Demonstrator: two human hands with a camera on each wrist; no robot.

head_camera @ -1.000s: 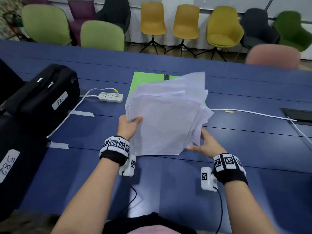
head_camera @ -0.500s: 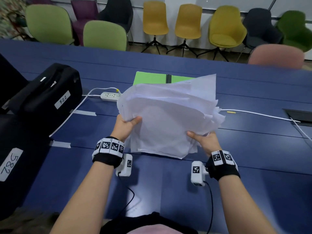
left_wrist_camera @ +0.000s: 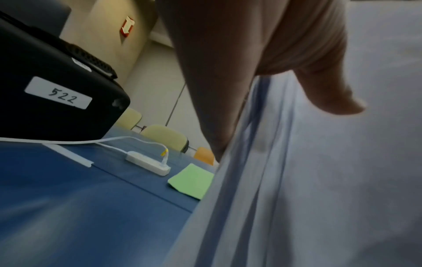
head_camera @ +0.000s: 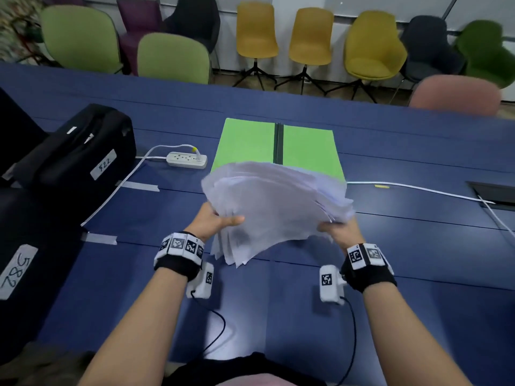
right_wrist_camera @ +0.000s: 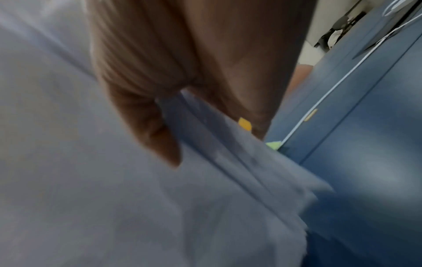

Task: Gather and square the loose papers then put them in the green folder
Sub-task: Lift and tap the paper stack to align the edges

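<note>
A ragged stack of white papers point(head_camera: 274, 207) hangs above the blue table, its edges uneven. My left hand point(head_camera: 216, 221) grips the stack's left side, thumb on top; the thumb and sheets point(left_wrist_camera: 319, 180) fill the left wrist view. My right hand point(head_camera: 338, 229) pinches the right side, seen close with the papers point(right_wrist_camera: 114, 198) in the right wrist view. The green folder point(head_camera: 278, 146) lies open flat on the table just beyond the stack, its near edge hidden by the papers. A corner of the folder point(left_wrist_camera: 191, 180) shows past the left hand.
A black case point(head_camera: 75, 160) labelled 522 sits at the left, another labelled case at the near left. A white power strip point(head_camera: 187, 159) and cable lie left of the folder. A white cable point(head_camera: 418, 189) runs right toward a table hatch point(head_camera: 493, 192). Chairs line the far side.
The stack has tipped from nearly upright to lying flatter and lower over the table, uncovering most of the green folder. Both hands kept their grip on its sides.
</note>
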